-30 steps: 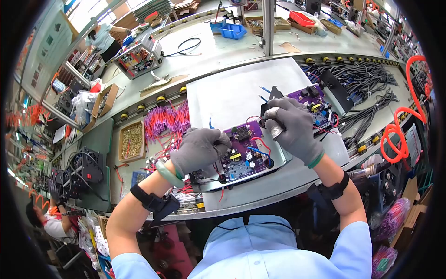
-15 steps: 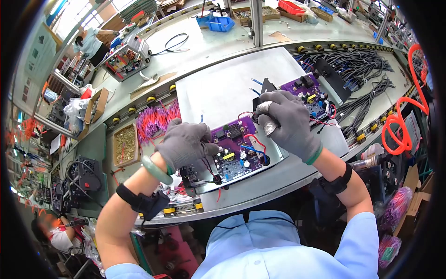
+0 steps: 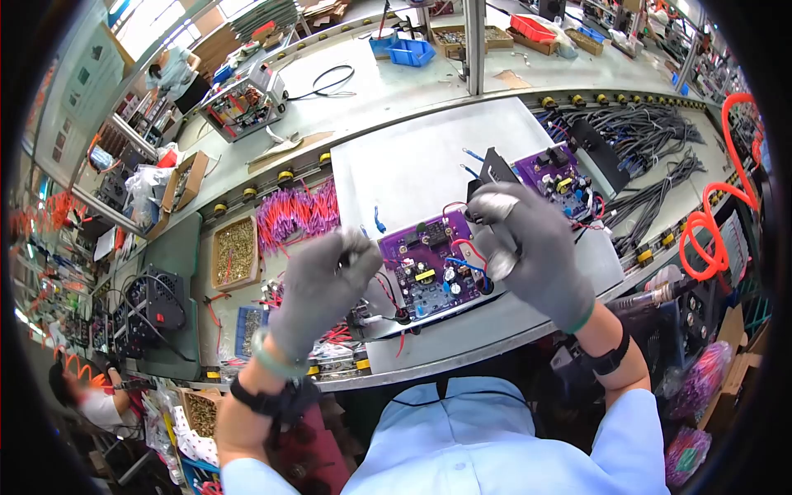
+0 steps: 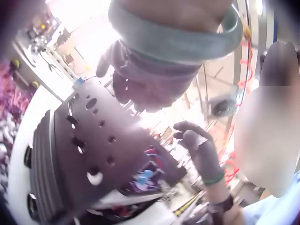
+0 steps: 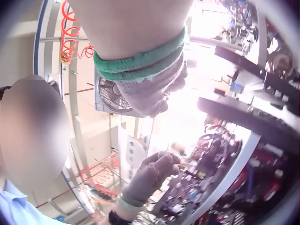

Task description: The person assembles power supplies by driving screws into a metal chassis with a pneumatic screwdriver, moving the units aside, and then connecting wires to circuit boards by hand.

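Note:
The gloved left hand (image 3: 322,289) is raised at the left end of a metal panel carrying a purple circuit board (image 3: 429,268). Its fingers curl in towards the thumb, with no held thing visible. The gloved right hand (image 3: 544,260), silver wrapping on its digits, hovers over the panel's right end, its bent fingers and thumb apart. A dark bracket (image 3: 495,167) stands just beyond it. A second purple board (image 3: 557,177) lies behind to the right. In the left wrist view, a dark perforated plate (image 4: 93,136) lies below the left hand (image 4: 150,84).
Pink-red wire bundles (image 3: 297,214) and a tray of small brass parts (image 3: 235,252) lie on the left. Black cables (image 3: 652,136) are spread on the right, near a coiled orange hose (image 3: 709,223). A white sheet (image 3: 429,161) lies behind the boards.
Both hands have risen from the panel towards the head camera. The left has drawn back leftwards, and the right hand's fingers and thumb have spread apart.

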Demonstrator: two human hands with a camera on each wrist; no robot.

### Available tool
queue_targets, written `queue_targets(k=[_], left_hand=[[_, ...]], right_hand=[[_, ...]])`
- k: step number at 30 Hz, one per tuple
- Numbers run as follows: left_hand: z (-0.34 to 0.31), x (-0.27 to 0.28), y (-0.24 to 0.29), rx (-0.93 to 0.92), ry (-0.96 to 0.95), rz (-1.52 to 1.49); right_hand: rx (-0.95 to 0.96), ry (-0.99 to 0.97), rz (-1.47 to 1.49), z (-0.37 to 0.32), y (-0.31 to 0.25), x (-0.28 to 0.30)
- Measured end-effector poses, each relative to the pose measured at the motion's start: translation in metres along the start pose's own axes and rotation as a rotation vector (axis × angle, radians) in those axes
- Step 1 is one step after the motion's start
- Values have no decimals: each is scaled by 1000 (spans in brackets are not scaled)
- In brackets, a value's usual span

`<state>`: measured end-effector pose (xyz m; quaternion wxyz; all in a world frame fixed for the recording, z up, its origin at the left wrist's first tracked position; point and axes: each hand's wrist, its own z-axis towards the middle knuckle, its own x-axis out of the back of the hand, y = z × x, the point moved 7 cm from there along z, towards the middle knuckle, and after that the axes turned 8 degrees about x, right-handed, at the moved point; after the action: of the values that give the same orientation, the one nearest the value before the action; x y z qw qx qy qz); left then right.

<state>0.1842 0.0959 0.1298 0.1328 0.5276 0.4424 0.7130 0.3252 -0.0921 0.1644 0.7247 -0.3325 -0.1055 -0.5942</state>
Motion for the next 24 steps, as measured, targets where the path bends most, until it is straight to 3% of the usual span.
queue_targets(k=[1, 3, 5, 7, 8, 10, 13, 18, 21, 23, 24], left_hand=[[-17, 2, 0, -13, -3, -139], [-44, -5, 4, 219, -30, -425], [-55, -8, -2, 167, -23, -509], [-55, 4, -1, -166, 141, 43], [-56, 4, -6, -166, 145, 52], [-63, 10, 10, -337, 434, 476], [-66, 9, 19, -408, 579, 616], [-62, 10, 23, -444, 599, 660], [-52, 18, 10, -397, 566, 442], [-35, 20, -26, -63, 353, -124], [-30, 22, -27, -46, 283, -59]], right_hand=[[-35, -4, 247, -4, -8, -12], [-139, -173, 482, -13, -23, -55], [-88, -396, 331, -18, -38, -97], [-64, -432, 319, -17, -44, -121], [-47, -430, 238, -10, -46, -122], [-7, -336, 178, -1, -53, -126], [-38, -380, 102, 5, -51, -132], [-46, -432, 97, 5, -48, -135], [-19, -333, 101, 7, -46, -137], [-47, -196, 144, 5, -41, -135], [-10, -136, 138, 7, -41, -134]])
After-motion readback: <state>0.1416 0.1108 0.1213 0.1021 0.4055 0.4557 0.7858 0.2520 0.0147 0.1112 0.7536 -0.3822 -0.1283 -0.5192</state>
